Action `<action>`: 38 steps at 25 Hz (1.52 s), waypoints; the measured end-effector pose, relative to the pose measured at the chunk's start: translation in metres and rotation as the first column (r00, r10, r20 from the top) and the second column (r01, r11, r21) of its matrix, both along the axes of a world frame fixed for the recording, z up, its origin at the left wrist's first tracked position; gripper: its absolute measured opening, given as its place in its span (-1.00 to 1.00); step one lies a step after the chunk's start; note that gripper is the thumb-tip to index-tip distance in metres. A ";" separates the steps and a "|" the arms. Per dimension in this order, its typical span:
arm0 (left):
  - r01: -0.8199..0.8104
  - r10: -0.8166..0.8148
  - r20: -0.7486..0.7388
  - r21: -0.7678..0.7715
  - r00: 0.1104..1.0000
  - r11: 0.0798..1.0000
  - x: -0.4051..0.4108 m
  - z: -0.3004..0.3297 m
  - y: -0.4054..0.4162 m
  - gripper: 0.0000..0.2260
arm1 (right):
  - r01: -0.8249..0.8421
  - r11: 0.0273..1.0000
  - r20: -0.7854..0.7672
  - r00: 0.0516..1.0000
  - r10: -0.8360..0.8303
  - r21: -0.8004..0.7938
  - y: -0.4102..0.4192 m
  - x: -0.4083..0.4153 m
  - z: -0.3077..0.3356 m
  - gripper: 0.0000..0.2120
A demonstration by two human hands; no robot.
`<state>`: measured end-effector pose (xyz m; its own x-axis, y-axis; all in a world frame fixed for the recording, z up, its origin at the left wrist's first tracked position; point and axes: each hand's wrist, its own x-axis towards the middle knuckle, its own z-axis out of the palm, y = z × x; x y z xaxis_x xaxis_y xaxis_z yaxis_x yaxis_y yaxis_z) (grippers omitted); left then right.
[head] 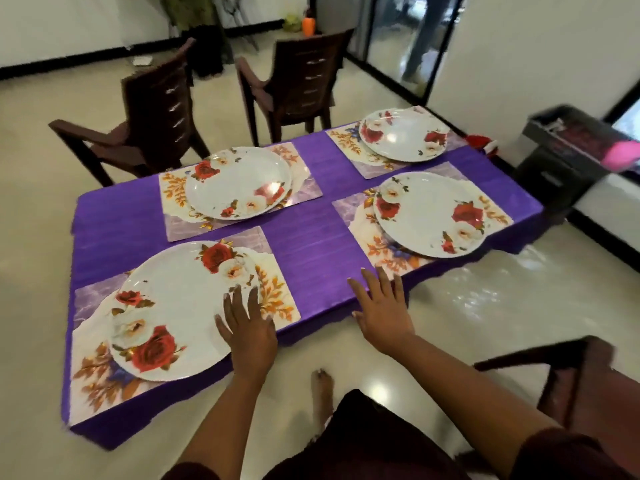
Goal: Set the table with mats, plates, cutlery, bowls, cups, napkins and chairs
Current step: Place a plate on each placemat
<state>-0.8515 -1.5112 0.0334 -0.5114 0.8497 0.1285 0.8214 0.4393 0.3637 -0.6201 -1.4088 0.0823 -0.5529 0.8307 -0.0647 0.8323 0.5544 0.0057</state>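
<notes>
On the low table draped in purple cloth [311, 237], four floral rectangular mats each carry a round white plate with red roses. At seven o'clock, the nearest plate [173, 306] lies on its mat [277, 292]; the left hand [247, 327] rests on that plate's rim, fingers straight and slightly spread. At five o'clock, the right hand [382, 310] hovers flat at the table edge, fingers spread. Two dark brown chairs [145, 116] stand at eleven o'clock.

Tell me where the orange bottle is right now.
In the head view the orange bottle stands at the top centre, far beyond the table, just behind the top of the right-hand chair on the table's far side.
</notes>
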 end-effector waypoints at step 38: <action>0.848 -0.846 -0.117 -0.048 0.520 0.528 0.633 0.025 0.589 -0.42 | 0.830 0.557 -0.116 0.551 -0.827 -0.034 0.387 0.618 0.019 -0.42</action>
